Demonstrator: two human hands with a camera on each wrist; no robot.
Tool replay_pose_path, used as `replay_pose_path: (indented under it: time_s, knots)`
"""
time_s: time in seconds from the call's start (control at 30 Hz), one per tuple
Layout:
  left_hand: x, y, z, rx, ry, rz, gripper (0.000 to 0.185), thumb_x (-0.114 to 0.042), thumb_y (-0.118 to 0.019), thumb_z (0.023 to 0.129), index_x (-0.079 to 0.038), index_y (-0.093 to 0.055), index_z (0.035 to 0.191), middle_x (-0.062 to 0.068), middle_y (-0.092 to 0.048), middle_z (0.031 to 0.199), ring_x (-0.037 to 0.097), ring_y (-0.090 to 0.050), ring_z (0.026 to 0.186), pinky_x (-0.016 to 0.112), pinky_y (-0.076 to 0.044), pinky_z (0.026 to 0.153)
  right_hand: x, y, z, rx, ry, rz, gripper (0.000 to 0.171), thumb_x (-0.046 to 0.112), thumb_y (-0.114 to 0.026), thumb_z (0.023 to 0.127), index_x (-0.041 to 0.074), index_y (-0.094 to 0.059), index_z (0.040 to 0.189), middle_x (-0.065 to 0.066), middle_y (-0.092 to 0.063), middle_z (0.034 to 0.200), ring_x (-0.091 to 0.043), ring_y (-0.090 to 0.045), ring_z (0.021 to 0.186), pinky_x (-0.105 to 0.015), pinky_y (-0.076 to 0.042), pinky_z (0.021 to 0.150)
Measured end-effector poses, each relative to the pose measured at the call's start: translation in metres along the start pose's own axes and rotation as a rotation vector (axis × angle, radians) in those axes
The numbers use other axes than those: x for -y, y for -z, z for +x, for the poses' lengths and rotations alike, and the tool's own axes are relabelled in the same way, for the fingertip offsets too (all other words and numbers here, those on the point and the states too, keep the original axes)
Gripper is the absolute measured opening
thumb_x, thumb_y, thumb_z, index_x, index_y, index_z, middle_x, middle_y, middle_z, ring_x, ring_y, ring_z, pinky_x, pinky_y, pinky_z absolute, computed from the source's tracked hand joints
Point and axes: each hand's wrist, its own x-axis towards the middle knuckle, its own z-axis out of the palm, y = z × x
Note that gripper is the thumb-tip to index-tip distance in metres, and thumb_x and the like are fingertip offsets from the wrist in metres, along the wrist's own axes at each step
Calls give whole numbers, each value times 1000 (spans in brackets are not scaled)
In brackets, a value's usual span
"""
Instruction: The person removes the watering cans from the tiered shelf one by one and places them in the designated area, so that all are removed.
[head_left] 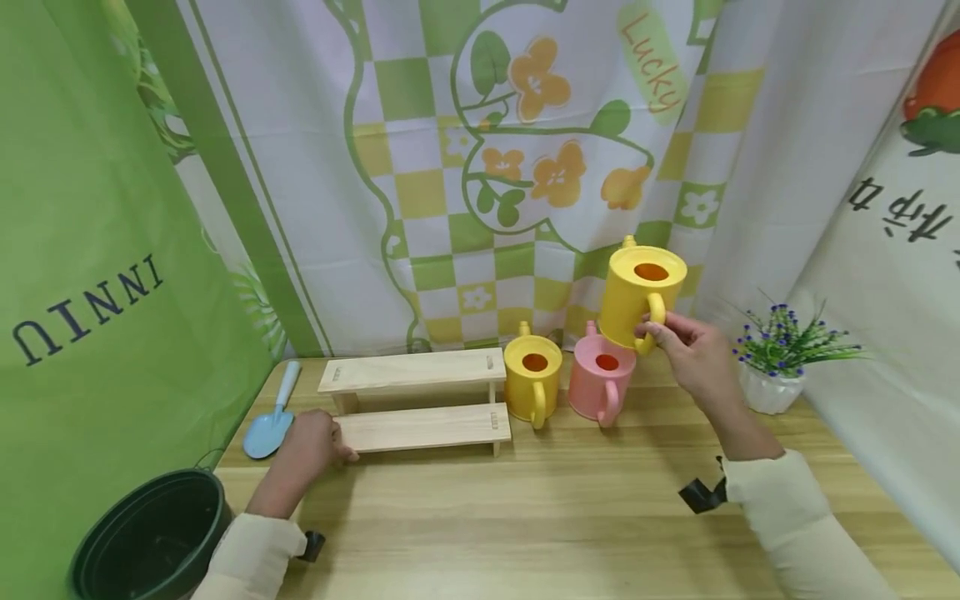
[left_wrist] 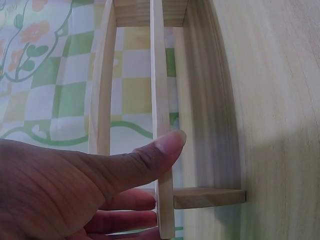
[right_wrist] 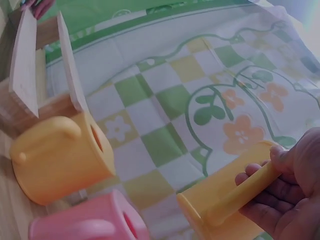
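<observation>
A person's right hand grips the handle of a yellow watering can, fingers curled round it, and holds the can in the air above the far right part of the wooden table. The lifted can hangs just above and at about 1 o'clock from a pink watering can, close to it but apart. At 9 o'clock from the pink can, just beside it, stands a second yellow watering can; that makes three cans, two yellow and one pink.

The left hand holds the left end of a two-step wooden shelf, thumb pressed on top of the lower board and fingers curled under its edge. The shelf's right end stands just beside the seated yellow can.

One blue trowel lies at 10 o'clock from the left hand, near the table's left edge. One black plant pot sits at the near left corner. One small potted plant stands at 3 o'clock from the right hand, by the right edge. The near middle of the tabletop is bare wood between the two sleeves. A printed curtain hangs along the far edge.
</observation>
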Motion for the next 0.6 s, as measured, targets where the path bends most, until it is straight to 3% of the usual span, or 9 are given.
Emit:
replay_pose_path:
  time_s: [0.13, 0.4, 0.6]
  knots:
    - [1, -2, 0, -2, 4, 11, 44, -33, -85, 56, -14, -46, 47, -4, -41, 49, 12, -37, 47, 27, -34, 46, -5, 14, 1, -23, 25, -2, 32, 28, -58, 90, 1, -67, 106, -11, -69, 94, 0, -62, 85, -12, -48, 67]
    - [-2, 0, -1, 1, 28, -4, 43, -31, -85, 56, -12, -47, 46, -4, -42, 48, 11, -37, 47, 27, -33, 46, -19, 30, 5, -58, -12, 16, 34, 27, -59, 89, -1, -66, 107, 11, -68, 89, 4, -60, 85, -12, -48, 67]
    - [-5, 1, -2, -4, 21, 0, 45, -31, -86, 56, -12, -46, 47, -4, -39, 49, 11, -36, 47, 27, -33, 46, -35, 34, 4, -62, -75, -8, 38, 29, -59, 88, -2, -64, 109, 5, -69, 91, 6, -59, 83, -11, -48, 67]
